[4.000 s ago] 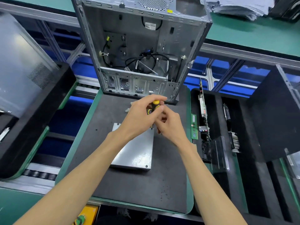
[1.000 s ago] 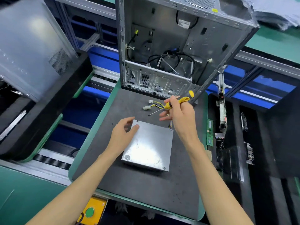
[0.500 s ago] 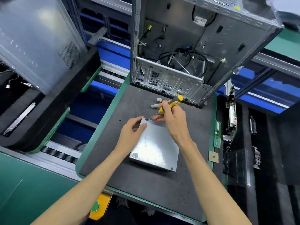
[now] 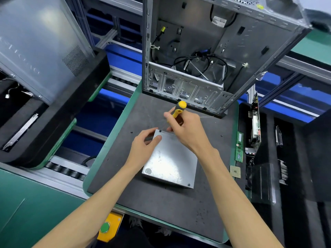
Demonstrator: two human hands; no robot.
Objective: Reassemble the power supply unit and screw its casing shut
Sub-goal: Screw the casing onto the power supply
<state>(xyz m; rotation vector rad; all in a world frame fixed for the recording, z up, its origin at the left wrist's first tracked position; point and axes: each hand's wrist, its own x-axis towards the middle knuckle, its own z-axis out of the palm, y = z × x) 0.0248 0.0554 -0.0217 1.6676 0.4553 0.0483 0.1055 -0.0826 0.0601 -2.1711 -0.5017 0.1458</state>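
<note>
The silver power supply unit (image 4: 171,161) lies flat on the dark mat (image 4: 161,208). My right hand (image 4: 186,130) grips a yellow and black screwdriver (image 4: 177,111), tilted, with its tip on a dark screw (image 4: 160,131) at the unit's far left corner. My left hand (image 4: 144,146) holds that same corner, thumb on the lid and fingers curled over the far edge. Another screw (image 4: 189,184) sits in the near right corner.
An open computer case (image 4: 206,56) stands upright at the mat's far edge. A memory stick (image 4: 239,146) and a chip (image 4: 235,171) lie on the mat's right border, by black foam trays of parts (image 4: 268,158). A case panel (image 4: 35,47) leans at left. Loose screws dot the mat.
The screwdriver swung from lying sideways in my right hand to tip-down on the far left corner screw. My left hand stayed on that corner. The camera moved closer and to the left.
</note>
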